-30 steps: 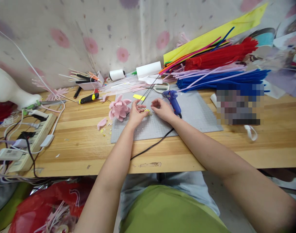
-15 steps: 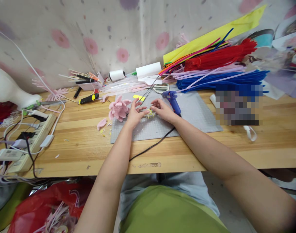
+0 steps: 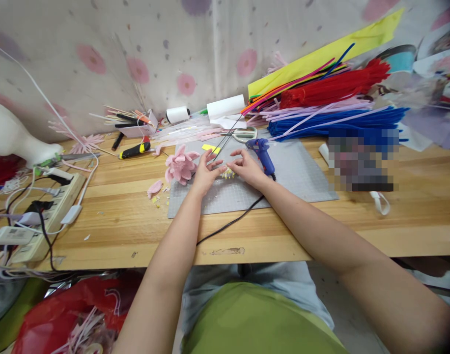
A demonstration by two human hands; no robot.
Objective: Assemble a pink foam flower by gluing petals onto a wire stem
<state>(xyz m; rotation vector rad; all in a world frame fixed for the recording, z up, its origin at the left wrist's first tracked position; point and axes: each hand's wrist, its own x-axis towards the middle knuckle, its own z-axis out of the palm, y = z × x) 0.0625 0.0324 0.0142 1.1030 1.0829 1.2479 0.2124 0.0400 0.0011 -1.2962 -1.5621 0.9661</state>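
Observation:
A small tuft of yellow-tipped stamens [image 3: 229, 173] is held low over the grey cutting mat, between both hands. My left hand [image 3: 206, 173] pinches it from the left with thumb and forefinger, the other fingers raised and apart. From the right, my right hand [image 3: 247, 169] has thumb and fingertips closed on the tuft's upper side; the exact contact is too small to make out. A pink fuzzy flower [image 3: 181, 165] lies just left of my left hand. The blue glue gun [image 3: 262, 153] lies right beside my right hand.
The cutting mat [image 3: 298, 182] also bears a yellow strip [image 3: 210, 148]. Scissors [image 3: 245, 134] and thin dark wires lie behind. Blue [image 3: 335, 123] and red pipe cleaners [image 3: 335, 87] are heaped back right. A utility knife [image 3: 134, 150] and power strip [image 3: 50, 219] lie left. A black cord [image 3: 230, 223] crosses the front.
My right fingertips have shifted slightly left over the stamens, and the tuft has turned a little. My left hand stays almost where it was.

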